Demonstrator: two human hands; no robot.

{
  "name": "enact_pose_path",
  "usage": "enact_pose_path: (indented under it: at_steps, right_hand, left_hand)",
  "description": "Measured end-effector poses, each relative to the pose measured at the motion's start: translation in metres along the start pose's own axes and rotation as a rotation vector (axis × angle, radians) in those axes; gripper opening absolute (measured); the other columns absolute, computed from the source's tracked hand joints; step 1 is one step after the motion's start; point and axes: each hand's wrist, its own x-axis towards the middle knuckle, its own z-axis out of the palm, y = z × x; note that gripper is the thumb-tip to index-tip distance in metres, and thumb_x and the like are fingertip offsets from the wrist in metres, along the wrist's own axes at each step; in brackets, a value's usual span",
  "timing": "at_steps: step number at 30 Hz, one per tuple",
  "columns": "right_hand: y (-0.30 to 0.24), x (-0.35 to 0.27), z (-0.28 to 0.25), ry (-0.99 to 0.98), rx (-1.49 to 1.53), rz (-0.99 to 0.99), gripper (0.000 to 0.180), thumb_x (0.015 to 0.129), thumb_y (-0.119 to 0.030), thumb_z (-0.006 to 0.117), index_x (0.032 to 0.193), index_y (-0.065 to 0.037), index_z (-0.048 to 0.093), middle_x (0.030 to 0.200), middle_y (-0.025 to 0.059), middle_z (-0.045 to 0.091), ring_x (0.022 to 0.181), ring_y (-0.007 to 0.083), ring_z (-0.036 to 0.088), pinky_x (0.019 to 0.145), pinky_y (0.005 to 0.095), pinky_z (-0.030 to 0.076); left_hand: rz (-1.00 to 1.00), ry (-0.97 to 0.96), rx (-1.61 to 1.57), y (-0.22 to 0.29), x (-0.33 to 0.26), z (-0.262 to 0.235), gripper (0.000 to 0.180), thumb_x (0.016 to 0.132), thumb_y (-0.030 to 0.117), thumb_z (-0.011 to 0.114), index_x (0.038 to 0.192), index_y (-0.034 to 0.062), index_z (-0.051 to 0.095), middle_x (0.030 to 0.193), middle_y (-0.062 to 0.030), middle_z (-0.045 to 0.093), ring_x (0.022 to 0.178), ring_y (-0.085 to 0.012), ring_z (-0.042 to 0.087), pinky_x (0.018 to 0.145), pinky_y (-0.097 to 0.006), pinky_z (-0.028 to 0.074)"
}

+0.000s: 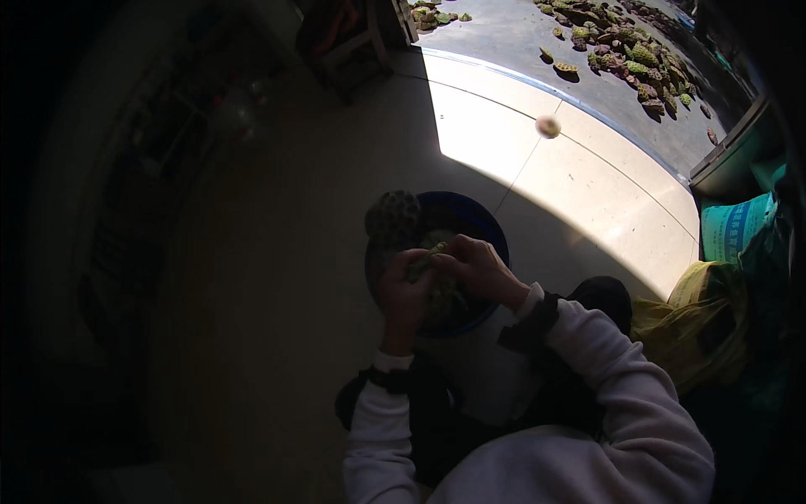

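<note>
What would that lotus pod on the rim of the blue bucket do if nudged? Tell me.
The lotus pod sits perched on the edge of the blue bucket, so a nudge would likely tip it off. It looks dried and hollowed, so probably light for its size. Its rounded shape suggests it may roll a little once down.

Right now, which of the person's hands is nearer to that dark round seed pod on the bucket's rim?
Left. The left hand sits just below the dark pod on the blue bucket; the right hand is farther off, to its right.
</note>
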Motion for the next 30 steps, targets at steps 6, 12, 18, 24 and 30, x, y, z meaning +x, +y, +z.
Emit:
enact_pose_path:
  at_steps: [6,12,18,24,30]
  right_hand:
    - [0.006,0.001,-0.004,0.040,-0.059,-0.058,0.035,0.092,-0.031,0.061,0.093,0.003,0.064,0.075,0.0129,0.066,0.070,0.0182,0.065,0.064,0.0329,0.051]
    - [0.011,0.006,0.006,0.094,0.062,-0.132,0.043,0.093,-0.036,0.062,0.110,0.004,0.059,0.095,0.0160,0.067,0.084,0.0231,0.066,0.077,0.0345,0.054]
    - [0.006,0.004,-0.006,-0.043,0.428,0.178,0.049,0.093,-0.039,0.064,0.115,0.004,0.056,0.100,0.0107,0.066,0.087,0.0151,0.065,0.080,0.0300,0.054]
    - [0.004,0.005,-0.008,0.054,0.512,0.188,0.038,0.096,-0.033,0.062,0.111,0.002,0.057,0.098,0.0069,0.065,0.085,0.0117,0.062,0.078,0.0276,0.053]
    - [-0.007,0.001,-0.005,0.348,0.195,-0.221,0.026,0.099,-0.027,0.057,0.105,-0.003,0.059,0.092,0.0042,0.065,0.078,0.0084,0.060,0.070,0.0227,0.050]
  left_hand:
    - [-0.156,0.154,-0.151,0.013,0.004,-0.013,0.022,0.081,0.004,0.072,0.101,0.0020,0.065,0.095,-0.0071,0.066,0.087,-0.0149,0.063,0.077,-0.029,0.052]
    - [-0.286,0.140,-0.460,0.004,0.009,-0.028,0.028,0.084,0.007,0.074,0.109,0.0008,0.062,0.102,-0.0073,0.064,0.087,-0.0154,0.065,0.076,-0.028,0.056]
    - [-0.378,-0.018,-0.694,0.001,0.008,-0.022,0.042,0.082,0.011,0.078,0.117,0.0013,0.056,0.108,-0.0083,0.064,0.090,-0.0162,0.065,0.080,-0.030,0.056]
    - [-0.286,-0.090,-0.571,0.005,0.004,-0.018,0.046,0.080,0.012,0.077,0.118,-0.0001,0.055,0.111,-0.0088,0.062,0.100,-0.0163,0.061,0.090,-0.031,0.051]
    - [-0.222,-0.024,-0.439,0.006,0.005,-0.019,0.046,0.077,0.006,0.077,0.117,0.0005,0.056,0.108,-0.0087,0.062,0.100,-0.0165,0.061,0.089,-0.030,0.051]
